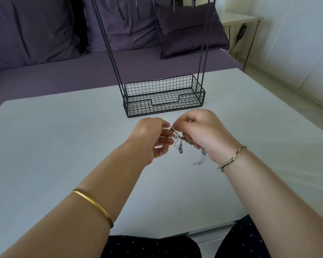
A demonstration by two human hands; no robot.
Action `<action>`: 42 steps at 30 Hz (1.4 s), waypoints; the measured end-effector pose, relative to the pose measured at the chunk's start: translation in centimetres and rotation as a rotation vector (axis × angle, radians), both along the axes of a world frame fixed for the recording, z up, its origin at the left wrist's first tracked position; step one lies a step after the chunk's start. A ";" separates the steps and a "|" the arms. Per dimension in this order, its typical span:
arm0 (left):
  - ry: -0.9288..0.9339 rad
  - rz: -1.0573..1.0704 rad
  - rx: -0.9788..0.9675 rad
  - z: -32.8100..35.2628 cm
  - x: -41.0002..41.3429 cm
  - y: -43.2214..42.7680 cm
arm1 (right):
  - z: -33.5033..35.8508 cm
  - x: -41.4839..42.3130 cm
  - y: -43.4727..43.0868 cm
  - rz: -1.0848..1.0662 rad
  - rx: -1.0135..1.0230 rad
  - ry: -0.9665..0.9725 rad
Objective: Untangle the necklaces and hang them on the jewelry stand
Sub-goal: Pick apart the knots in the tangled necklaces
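Note:
A small tangle of silver necklaces (181, 141) with dark pendants hangs between my two hands, just above the white table (63, 138). My left hand (151, 138) pinches one end of a chain at its fingertips. My right hand (199, 133) pinches the chain right beside it and holds the rest of the bundle in its curled fingers; loose ends dangle below. The black wire jewelry stand (164, 95) stands just beyond my hands, with a mesh basket base and tall thin uprights. Its top bars are cut off by the frame's edge.
A purple sofa (63, 75) with cushions runs behind the table. A small white side table (239, 19) with cables stands at the back right. My knees in dark dotted fabric (153, 246) sit at the table's near edge.

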State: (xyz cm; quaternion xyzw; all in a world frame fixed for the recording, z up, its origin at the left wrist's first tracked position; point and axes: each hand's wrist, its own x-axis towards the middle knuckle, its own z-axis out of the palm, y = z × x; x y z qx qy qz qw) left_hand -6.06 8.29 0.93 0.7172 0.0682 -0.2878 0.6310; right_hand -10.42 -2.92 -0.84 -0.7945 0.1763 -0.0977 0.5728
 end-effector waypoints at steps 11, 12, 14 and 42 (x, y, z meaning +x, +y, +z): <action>0.073 -0.037 0.049 -0.3 -0.3 -0.1 | 0.7 0.0 0.3 -0.141 0.163 -0.229; 0.081 -0.023 0.035 -0.2 -0.3 -0.1 | 0.7 0.0 0.3 -0.151 0.164 -0.231; 0.092 0.025 -0.009 -0.2 -0.2 -0.2 | 0.6 0.1 0.2 -0.154 0.178 -0.201; -0.027 -0.112 -0.110 -0.1 0.4 0.1 | 0.1 0.4 -0.5 -0.146 0.309 -0.101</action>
